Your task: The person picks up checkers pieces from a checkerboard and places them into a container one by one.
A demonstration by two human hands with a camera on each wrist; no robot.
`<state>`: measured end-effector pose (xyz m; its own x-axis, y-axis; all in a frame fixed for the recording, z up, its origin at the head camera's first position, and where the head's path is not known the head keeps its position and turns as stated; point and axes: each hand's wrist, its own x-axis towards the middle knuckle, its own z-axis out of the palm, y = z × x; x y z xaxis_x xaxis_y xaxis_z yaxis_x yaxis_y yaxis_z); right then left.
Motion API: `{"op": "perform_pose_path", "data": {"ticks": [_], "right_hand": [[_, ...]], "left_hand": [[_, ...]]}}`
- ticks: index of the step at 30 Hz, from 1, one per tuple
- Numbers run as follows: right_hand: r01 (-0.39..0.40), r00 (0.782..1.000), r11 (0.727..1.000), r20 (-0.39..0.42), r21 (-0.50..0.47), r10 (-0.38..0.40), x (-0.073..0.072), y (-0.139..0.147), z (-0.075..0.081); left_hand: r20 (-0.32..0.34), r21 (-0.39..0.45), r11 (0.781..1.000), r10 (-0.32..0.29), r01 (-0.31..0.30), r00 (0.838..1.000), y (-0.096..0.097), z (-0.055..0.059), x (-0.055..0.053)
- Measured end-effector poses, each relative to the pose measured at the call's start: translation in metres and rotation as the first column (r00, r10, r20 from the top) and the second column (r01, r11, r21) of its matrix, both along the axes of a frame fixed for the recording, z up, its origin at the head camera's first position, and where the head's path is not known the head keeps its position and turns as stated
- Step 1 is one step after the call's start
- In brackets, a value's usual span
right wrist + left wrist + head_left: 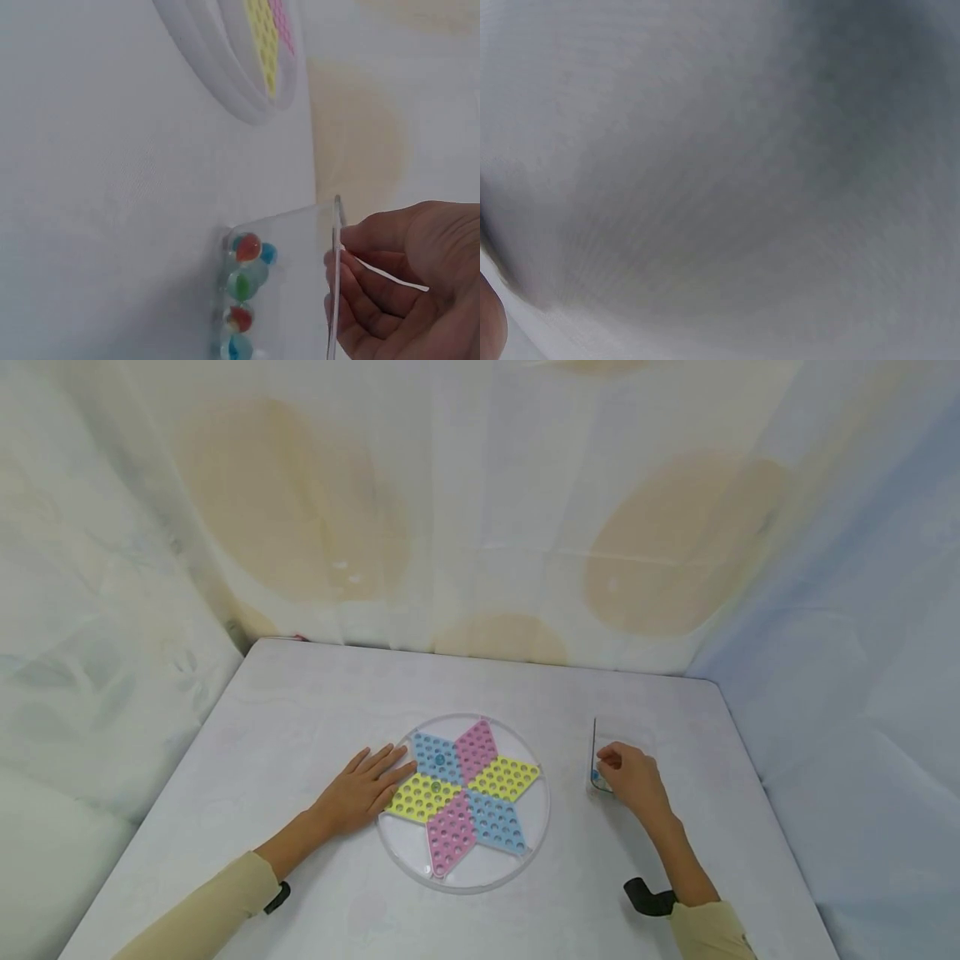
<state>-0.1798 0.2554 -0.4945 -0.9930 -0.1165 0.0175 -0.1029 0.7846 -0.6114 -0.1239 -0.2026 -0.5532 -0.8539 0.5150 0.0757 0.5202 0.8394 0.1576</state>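
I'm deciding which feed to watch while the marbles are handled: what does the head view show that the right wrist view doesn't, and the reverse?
Only the head view shows the left hand at the game board and two marbles on that board.
Only the right wrist view shows the red-swirled marbles.
Both show the right hand, the clear container and at least part of the board.

No readable text, label, brand, number or sign in any camera view
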Motion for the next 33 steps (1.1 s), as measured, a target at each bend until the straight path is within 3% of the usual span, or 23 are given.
{"op": "perform_pose_path", "data": {"ticks": [6,10,19,33], "right_hand": [[-0.050,0.986,0.997,-0.163,-0.064,0.039,0.003,-0.017,0.010],[-0.077,0.976,0.992,-0.209,-0.104,0.054,0.004,-0.029,0.016],[-0.089,0.985,0.979,-0.161,-0.186,0.059,0.004,-0.061,0.021],[-0.212,0.972,0.954,-0.146,-0.212,0.184,0.007,-0.113,0.015]], "left_hand": [[-0.001,0.008,1.000,-0.014,0.014,1.000,0.000,-0.001,-0.001],[-0.004,0.010,1.000,-0.022,0.022,1.000,0.001,-0.001,-0.003],[-0.025,0.006,1.000,-0.023,0.023,0.999,0.000,-0.004,-0.004],[-0.021,0.010,1.000,-0.018,0.018,1.000,0.000,-0.004,-0.005]]}}
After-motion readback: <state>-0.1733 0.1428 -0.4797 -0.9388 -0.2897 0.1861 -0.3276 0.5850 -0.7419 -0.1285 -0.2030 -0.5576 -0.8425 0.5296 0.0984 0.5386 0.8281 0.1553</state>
